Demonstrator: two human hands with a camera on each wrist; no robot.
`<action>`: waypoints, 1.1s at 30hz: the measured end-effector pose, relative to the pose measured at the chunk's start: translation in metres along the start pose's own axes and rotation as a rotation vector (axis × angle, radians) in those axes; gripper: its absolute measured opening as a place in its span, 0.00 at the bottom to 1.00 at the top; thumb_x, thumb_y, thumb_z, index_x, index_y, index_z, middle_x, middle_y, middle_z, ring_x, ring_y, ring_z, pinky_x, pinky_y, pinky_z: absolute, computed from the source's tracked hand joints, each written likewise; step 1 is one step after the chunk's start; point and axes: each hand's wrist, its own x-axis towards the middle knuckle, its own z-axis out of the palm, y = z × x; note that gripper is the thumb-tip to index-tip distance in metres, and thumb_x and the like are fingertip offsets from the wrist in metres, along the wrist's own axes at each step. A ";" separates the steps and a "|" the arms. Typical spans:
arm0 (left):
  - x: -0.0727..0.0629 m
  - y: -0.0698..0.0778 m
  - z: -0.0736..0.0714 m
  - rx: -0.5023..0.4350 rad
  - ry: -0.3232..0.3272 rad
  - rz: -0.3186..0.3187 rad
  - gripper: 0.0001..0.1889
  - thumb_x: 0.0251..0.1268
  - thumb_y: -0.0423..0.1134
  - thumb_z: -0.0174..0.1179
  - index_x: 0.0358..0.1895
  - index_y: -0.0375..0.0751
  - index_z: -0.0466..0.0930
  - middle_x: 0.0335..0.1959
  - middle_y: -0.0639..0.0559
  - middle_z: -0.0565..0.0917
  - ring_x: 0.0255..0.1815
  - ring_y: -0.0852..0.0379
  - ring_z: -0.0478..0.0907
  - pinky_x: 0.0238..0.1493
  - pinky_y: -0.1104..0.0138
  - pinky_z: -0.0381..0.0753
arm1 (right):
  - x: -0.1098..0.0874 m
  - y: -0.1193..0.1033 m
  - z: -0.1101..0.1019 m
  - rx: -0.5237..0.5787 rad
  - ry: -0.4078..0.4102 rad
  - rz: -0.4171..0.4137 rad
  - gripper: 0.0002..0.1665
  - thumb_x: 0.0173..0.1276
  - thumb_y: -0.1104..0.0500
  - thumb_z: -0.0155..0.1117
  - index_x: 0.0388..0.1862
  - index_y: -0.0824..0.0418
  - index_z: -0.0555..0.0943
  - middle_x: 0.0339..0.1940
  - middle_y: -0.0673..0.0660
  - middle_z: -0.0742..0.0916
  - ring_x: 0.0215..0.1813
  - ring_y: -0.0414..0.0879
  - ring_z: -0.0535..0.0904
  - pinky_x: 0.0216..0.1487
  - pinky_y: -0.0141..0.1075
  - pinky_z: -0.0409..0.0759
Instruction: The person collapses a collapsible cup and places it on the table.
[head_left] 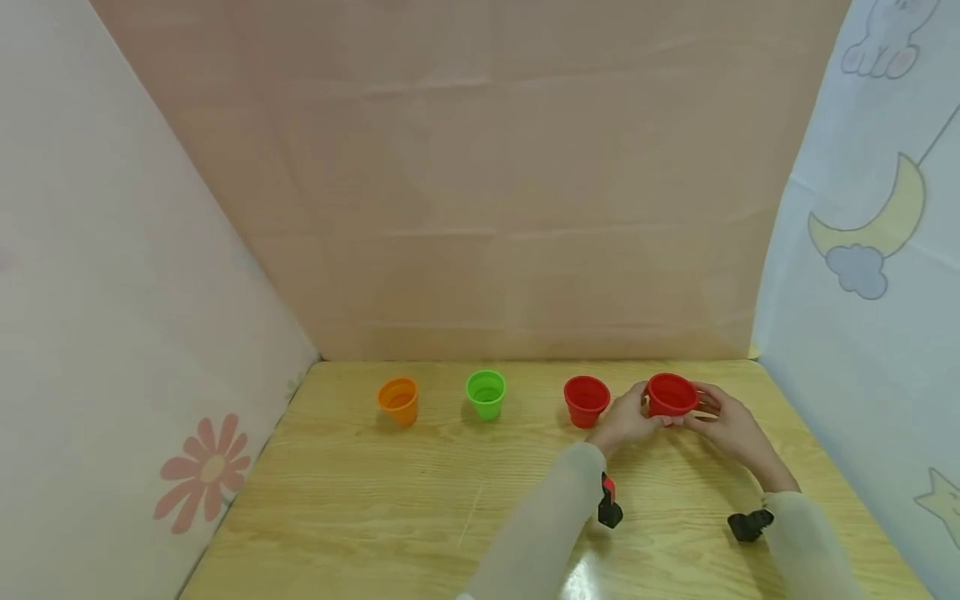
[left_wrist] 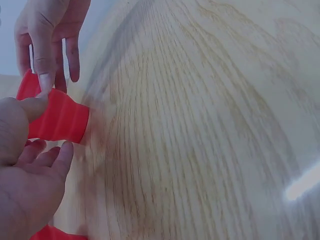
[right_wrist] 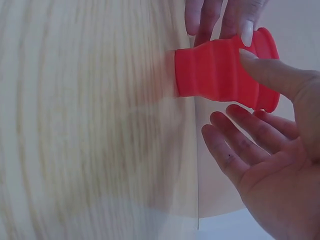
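A red cup (head_left: 672, 398) with ridged, stepped sides is upright at the right of the table, its base right at the tabletop in both wrist views. My left hand (head_left: 628, 418) holds it from the left, thumb on the near side and fingers around the wall. From the right, my right hand (head_left: 731, 427) holds the same cup, its thumb (right_wrist: 277, 75) on the side below the rim and its fingers loosely spread around the far side. The two thumbs nearly meet on the cup. Just left of my left hand stands another red cup (head_left: 587, 402).
Further left, a green cup (head_left: 486, 395) and an orange cup (head_left: 398, 402) stand in the same row on the wooden table (head_left: 360, 517). A beige backdrop (head_left: 487, 208) rises behind the table's far edge. Printed white panels (head_left: 847, 350) flank both sides.
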 end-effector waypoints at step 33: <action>-0.029 0.029 -0.027 -0.090 0.029 0.063 0.25 0.65 0.46 0.75 0.64 0.54 0.82 0.57 0.66 0.87 0.55 0.63 0.85 0.47 0.73 0.87 | -0.013 -0.025 -0.015 0.193 -0.003 0.012 0.45 0.73 0.51 0.72 0.78 0.73 0.64 0.54 0.34 0.85 0.50 0.17 0.78 0.46 0.20 0.83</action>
